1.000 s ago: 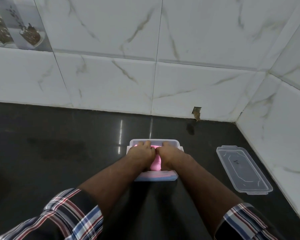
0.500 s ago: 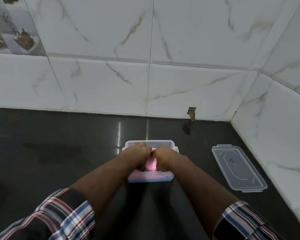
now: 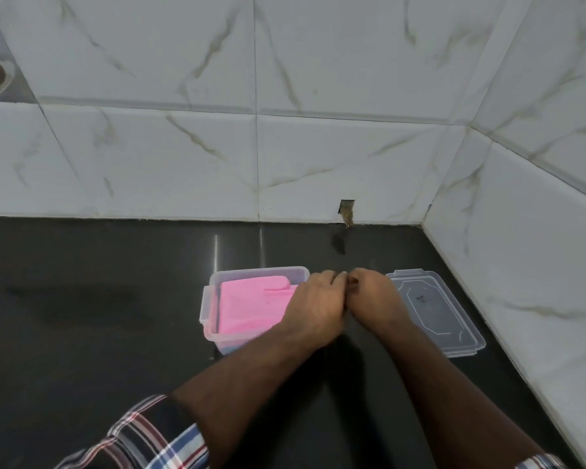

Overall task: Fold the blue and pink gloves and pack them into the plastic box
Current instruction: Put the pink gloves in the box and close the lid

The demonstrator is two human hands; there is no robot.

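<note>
The clear plastic box (image 3: 206,301) stands on the dark counter with a folded pink glove (image 3: 251,308) lying flat on top inside it. A strip of blue glove (image 3: 226,348) shows beneath the pink through the box's near wall. My left hand (image 3: 315,308) hovers over the box's right end, fingers curled, with nothing visible in it. My right hand (image 3: 374,299) is just right of it, fingers also curled, knuckles touching the left hand. It covers the left edge of the clear lid (image 3: 440,313), which lies flat on the counter.
White marble-pattern tiled walls close off the back and the right side, meeting in a corner behind the lid. A small chipped hole (image 3: 346,211) sits at the base of the back wall. Dark counter (image 3: 82,299) stretches to the left of the box.
Both hands have lifted out of the box and moved right, toward the lid. The pink glove they were pressing down now lies uncovered in the box.
</note>
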